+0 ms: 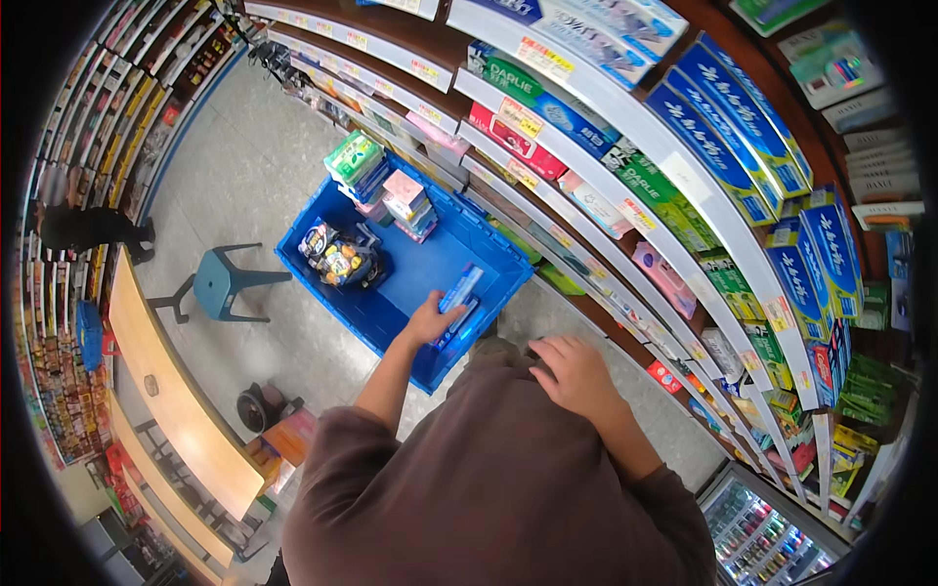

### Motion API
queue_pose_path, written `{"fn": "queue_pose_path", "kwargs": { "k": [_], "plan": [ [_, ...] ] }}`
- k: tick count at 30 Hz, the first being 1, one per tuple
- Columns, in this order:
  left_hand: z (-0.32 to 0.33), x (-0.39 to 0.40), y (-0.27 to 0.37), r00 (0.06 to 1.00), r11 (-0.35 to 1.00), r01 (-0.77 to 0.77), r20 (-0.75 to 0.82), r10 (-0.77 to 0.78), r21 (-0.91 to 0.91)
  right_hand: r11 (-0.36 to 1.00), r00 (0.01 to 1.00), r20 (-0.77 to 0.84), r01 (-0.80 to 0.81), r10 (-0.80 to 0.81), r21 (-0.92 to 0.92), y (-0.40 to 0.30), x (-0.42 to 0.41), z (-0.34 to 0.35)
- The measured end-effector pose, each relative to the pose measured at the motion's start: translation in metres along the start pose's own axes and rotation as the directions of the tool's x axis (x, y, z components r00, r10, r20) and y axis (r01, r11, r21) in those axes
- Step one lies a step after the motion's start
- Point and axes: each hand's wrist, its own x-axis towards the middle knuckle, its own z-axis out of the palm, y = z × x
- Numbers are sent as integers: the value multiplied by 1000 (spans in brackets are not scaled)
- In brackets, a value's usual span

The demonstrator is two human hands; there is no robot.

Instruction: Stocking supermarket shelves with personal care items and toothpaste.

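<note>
A large blue plastic crate (418,275) lies in front of me. My left hand (434,320) is over its near corner, closed on a blue toothpaste box (462,287). Another blue box (458,326) lies just under it in the crate. My right hand (575,371) is beside my knee, outside the crate, its fingers slightly bent and nothing seen in them. Inside the crate stand a stack of green and white packs (357,162), a stack of pink boxes (407,201) and a dark bag with printed fruit-like shapes (338,253).
Shelves of toothpaste boxes (722,132) run along the right, close to the crate. A teal plastic stool (220,284) and a long wooden table (165,388) stand left. A person in dark clothes (91,228) is at the far left shelves. A glass-door drinks fridge (766,531) stands lower right.
</note>
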Motion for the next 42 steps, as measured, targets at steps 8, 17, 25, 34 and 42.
{"fn": "queue_pose_path", "kwargs": {
  "k": [8,17,25,34,42],
  "plan": [
    [84,93,-128,958,956,282,-66,-278,74,983,975,153,-170,159,62,3,-22,30],
    [132,110,-152,938,912,333,20,-347,241,872,848,218,-490,483,-25,21,-67,39],
    [149,116,-179,915,898,319,148,-375,303,853,836,261,-517,483,76,21,-74,60],
    [122,111,-121,943,942,300,-197,-268,151,892,895,47,-446,444,75,29,-75,42],
    [88,109,-49,966,984,-104,-221,134,143,949,878,-434,-286,203,-134,31,-70,-43]
  ]
}}
